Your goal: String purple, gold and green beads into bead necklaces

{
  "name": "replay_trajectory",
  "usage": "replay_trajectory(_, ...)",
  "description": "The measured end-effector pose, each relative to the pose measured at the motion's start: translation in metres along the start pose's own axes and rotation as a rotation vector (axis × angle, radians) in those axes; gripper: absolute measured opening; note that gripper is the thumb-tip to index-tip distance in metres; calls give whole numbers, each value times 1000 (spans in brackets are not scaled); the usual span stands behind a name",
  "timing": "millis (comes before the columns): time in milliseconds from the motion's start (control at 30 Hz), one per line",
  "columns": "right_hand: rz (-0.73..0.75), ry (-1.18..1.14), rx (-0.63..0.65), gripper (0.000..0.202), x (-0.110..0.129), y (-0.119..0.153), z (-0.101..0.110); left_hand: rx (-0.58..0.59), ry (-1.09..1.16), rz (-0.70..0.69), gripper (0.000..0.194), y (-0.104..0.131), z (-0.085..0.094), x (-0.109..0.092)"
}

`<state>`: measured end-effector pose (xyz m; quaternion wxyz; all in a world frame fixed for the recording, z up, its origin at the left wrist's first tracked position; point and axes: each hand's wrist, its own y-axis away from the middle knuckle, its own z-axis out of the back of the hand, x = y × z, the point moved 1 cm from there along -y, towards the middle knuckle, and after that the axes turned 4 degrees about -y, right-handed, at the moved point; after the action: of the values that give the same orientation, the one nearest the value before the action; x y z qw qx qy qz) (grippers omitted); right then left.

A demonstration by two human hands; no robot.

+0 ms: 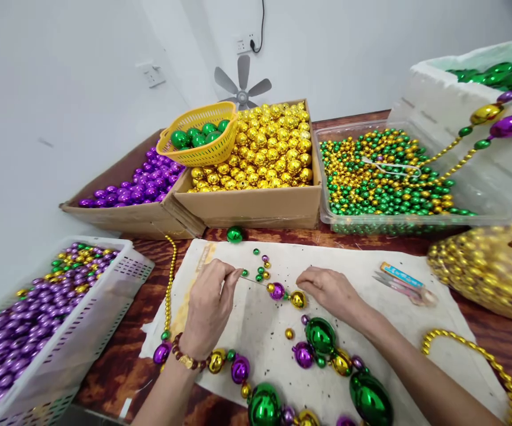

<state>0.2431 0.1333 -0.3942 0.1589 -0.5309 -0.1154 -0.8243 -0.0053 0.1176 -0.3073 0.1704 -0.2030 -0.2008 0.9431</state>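
My left hand (209,302) pinches the end of a thin straight string (254,280); whether it is thread or a needle I cannot tell. Along its right part sit a small gold bead, a purple bead (277,290) and a larger gold bead (298,299). A small green bead (245,273) shows by the left fingertips. My right hand (329,293) is closed just right of the larger gold bead, and what its fingers hold is hidden. Below lies a strand with big green beads (320,335), purple and gold beads. Loose small beads (260,270) lie between the hands.
Boxes of purple beads (142,183) and gold beads (273,148) stand behind, with a yellow basket (197,155) on top. A clear bin (327,220) is behind right. Scissors (400,287) lie on the white cloth (348,266). A white basket (122,278) stands left.
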Motion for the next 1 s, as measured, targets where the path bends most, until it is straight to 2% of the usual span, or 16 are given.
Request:
replay_trajectory(100, 173, 77, 6, 21, 37, -9, 1, -25, -11, -40, 12, -5, 10, -5)
replay_trajectory(167, 284, 155, 62, 20, 57, -18, -6, -37, -15, -62, 11, -9, 15, -9)
replay_trajectory(233, 317, 253, 152, 18, 66, -27, -16, -56, -8, -70, 11, -12, 19, -13)
replay_trajectory(333, 309, 322, 267, 15, 64, -37, -29, -85, 42, -41, 13, -13, 23, -16)
replay_trajectory(433, 290, 273, 282, 18, 57, -40, -33, -129, 252, 108, 15, -8, 24, -13)
replay_trajectory(533, 252, 185, 273, 21, 53, -41, -33, -208, 622, 366, 16, 4, 11, -3)
replay_trajectory(567, 239, 151, 270, 21, 53, -41, -34, -196, 749, 445, 18, 9, 4, 1)
replay_trajectory(633, 216, 84, 255, 23, 53, -42, -36, -72, 974, 555, 23, 20, -13, 5)
replay_trajectory(733, 193, -14, 222, 23, 56, -43, -41, 195, 1202, 592, 36, 36, -35, 4)
replay_trajectory(800, 189, -80, 213, 22, 61, -45, -43, 304, 1296, 581, 42, 43, -43, -1)
replay_trajectory(867, 190, -132, 210, 21, 68, -47, -44, 352, 1347, 554, 39, 46, -46, -7)
replay_trajectory(1000, 185, -267, 208, 18, 91, -52, -44, 315, 1382, 519, 25, 45, -50, -11)
